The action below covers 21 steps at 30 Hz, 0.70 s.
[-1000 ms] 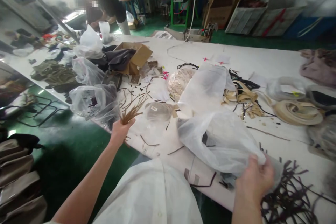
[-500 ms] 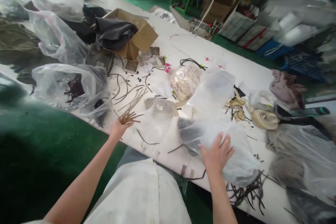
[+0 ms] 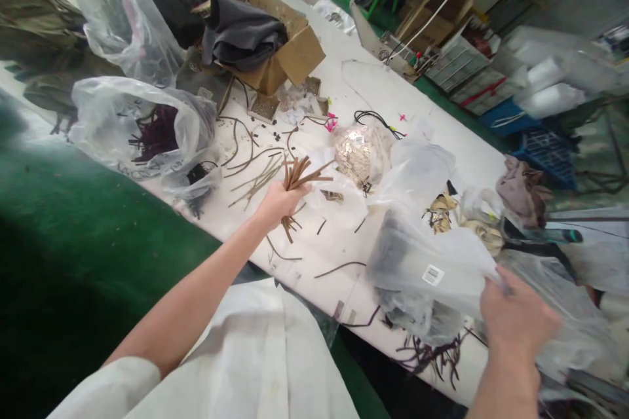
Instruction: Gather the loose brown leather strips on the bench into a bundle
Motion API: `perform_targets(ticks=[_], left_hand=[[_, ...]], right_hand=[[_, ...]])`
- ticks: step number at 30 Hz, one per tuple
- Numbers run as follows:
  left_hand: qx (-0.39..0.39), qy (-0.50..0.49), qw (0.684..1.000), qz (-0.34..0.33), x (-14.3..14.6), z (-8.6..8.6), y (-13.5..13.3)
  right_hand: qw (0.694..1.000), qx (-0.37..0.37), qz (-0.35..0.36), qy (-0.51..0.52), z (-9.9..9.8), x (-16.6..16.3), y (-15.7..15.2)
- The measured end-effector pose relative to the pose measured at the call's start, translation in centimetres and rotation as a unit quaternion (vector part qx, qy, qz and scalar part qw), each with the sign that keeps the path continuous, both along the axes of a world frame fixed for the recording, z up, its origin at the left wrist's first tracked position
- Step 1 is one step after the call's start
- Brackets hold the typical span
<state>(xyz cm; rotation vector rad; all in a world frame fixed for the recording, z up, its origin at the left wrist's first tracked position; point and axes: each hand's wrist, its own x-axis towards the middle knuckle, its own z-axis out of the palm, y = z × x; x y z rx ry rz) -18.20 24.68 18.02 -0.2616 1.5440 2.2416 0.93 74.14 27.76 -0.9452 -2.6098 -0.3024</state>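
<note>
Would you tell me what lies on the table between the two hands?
In the head view, loose brown strips lie between left hand and right hand.

cardboard box (image 3: 289,55) behind loose strips (image 3: 255,177) on table (image 3: 442,118) | strip bundle (image 3: 299,177) left of labelled bag (image 3: 432,268)

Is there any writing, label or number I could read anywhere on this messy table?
None can be read.
White barcode sticker on the clear plastic bag that the right hand grips: bars and print too small to read.
Small label on the bag of pale pieces: too blurred to read.
Faint marks on the bag of dark strips: illegible.
</note>
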Motion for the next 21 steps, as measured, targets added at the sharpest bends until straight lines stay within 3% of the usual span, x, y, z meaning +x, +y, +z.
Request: perform_targets(ticks=[2,4,9,13,16,19,21], left_hand=[[0.018,0.002,1.000,0.001,-0.6,2.2,-1.2],[0.039,-0.018,0.999,0.015,-0.4,2.9,-2.9],[0.138,-0.059,0.978,0.146,1.1,0.6,-8.9],[0.191,-0.020,0.950,0.247,0.7,0.0,-13.0],[0.212,0.013,0.934,0.288,0.1,0.9,-14.5],[0.228,0.028,0.915,0.332,-0.2,1.8,-15.7],[0.226,0.021,0.910,0.346,-0.1,2.1,-16.5]], right_hand=[[1.000,0.000,0.004,0.022,0.3,-0.3,-0.6],[0.999,-0.010,-0.011,0.047,0.2,-0.6,-0.6],[0.988,-0.020,-0.041,0.148,0.8,-0.9,1.2],[0.976,0.004,0.002,0.216,0.7,-2.1,1.7],[0.990,-0.048,0.024,0.130,-1.8,-3.5,0.2],[0.990,-0.137,0.028,-0.006,-5.7,-4.4,-3.2],[0.989,-0.119,0.083,-0.009,-8.5,-4.4,-6.4]])
